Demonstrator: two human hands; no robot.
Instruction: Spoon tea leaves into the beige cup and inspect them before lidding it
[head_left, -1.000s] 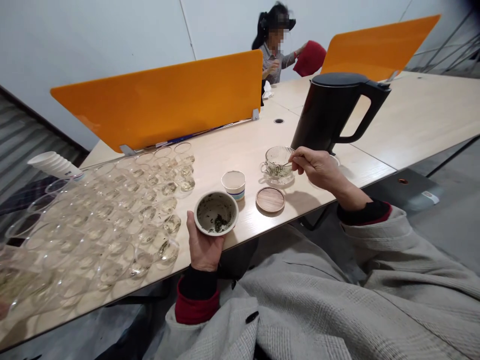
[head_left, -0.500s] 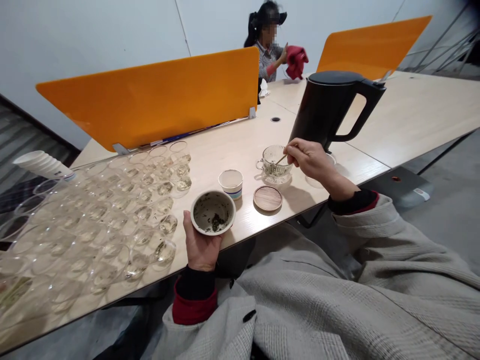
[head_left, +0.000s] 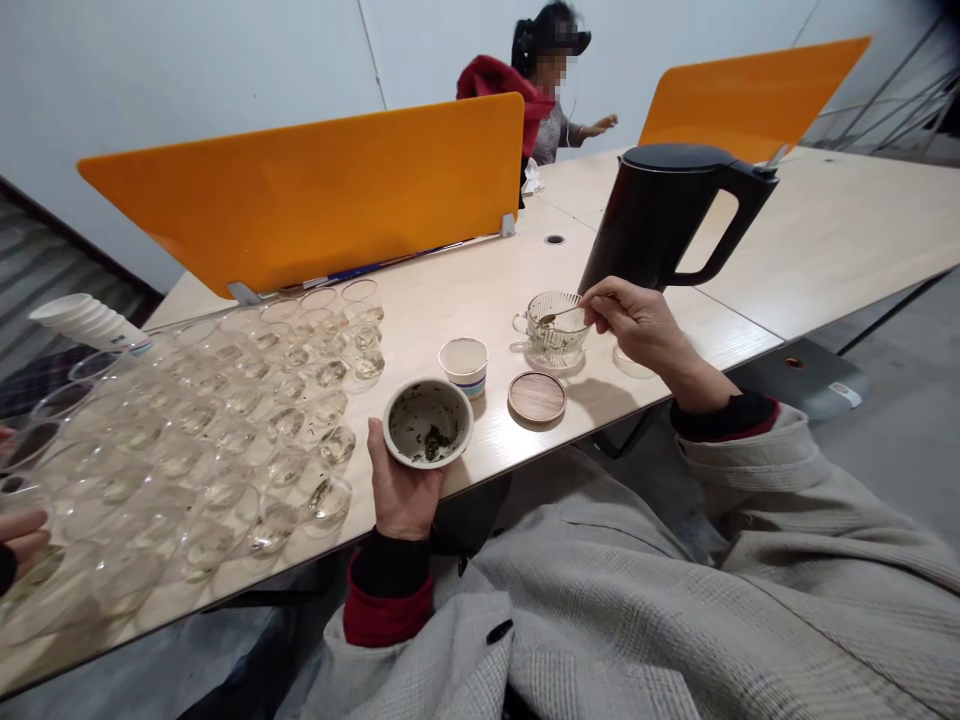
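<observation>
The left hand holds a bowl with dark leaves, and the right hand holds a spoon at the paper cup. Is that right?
Not quite: the head view shows the spoon at the glass cup, not the paper cup. The left hand holds the bowl with dark leaves, and the right hand the spoon.

Your head-worn camera looks forward and down from above your checked coat (head_left: 585,570), close to your left hand (head_left: 405,492) and right hand (head_left: 631,322). The coat fills the lower right of this wide view; the wood-grain tabletop (head_left: 442,300) crosses the middle, its front edge rising toward the right. Orange desk dividers (head_left: 322,190) and a pale wall (head_left: 225,50) stand farther off, at the top.
</observation>
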